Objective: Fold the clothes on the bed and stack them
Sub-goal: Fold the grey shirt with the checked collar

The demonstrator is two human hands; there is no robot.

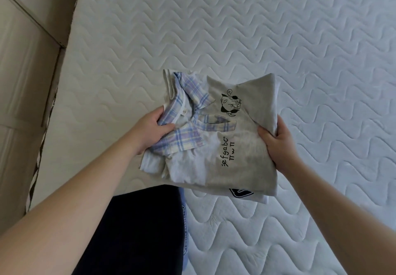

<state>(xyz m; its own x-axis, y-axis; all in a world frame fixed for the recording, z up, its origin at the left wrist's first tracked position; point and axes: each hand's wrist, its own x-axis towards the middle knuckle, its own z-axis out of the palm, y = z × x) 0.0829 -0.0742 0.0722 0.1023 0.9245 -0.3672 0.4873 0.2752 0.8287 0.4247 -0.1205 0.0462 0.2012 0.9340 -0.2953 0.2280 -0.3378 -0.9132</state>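
Observation:
A stack of folded clothes is held above the white quilted mattress (257, 28). On top lies a folded grey T-shirt (252, 146) with a black cat drawing and the text "efgabc". A plaid blue-and-white collared shirt (188, 129) lies with it on the left side. Under them peeks a white garment with a black badge print (242, 193). My left hand (154, 129) grips the stack's left edge at the plaid shirt, thumb on top. My right hand (276, 137) grips the right edge of the grey T-shirt.
A dark navy garment (137, 227) with a blue strip along its right side lies near the bed's front edge, below the stack. A beige cabinet or wall panel (25, 82) runs along the mattress's left side.

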